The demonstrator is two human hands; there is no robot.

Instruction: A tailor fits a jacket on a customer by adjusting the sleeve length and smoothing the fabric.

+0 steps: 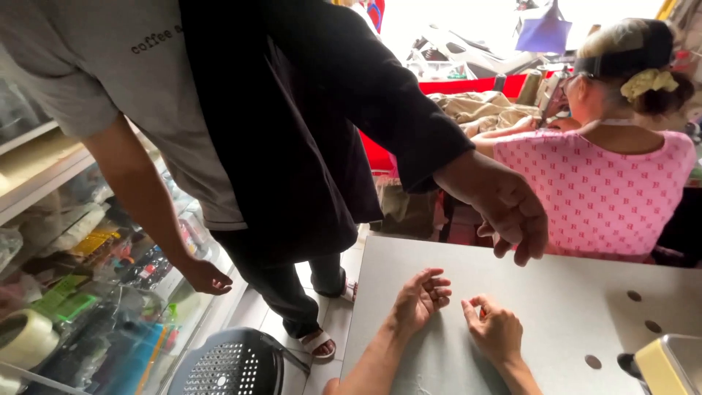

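My left hand (420, 300) rests on the grey tabletop (556, 292), fingers loosely curled and apart, with nothing in it. Just to its right, my right hand (497, 333) lies on the table with thumb and forefinger pinched on a small red thing (482, 313), too small to identify. A standing person in a grey shirt and black apron (292, 132) is at the table's far left edge. That person's hand (512, 212) hangs open above the table, just beyond my hands.
A seated person in a pink top (607, 183) faces away behind the table. A glass display case (88, 278) full of goods and a tape roll (25, 338) stand at left. A black perforated stool (227, 366) is below, and a yellow-edged metal box (669, 366) at bottom right.
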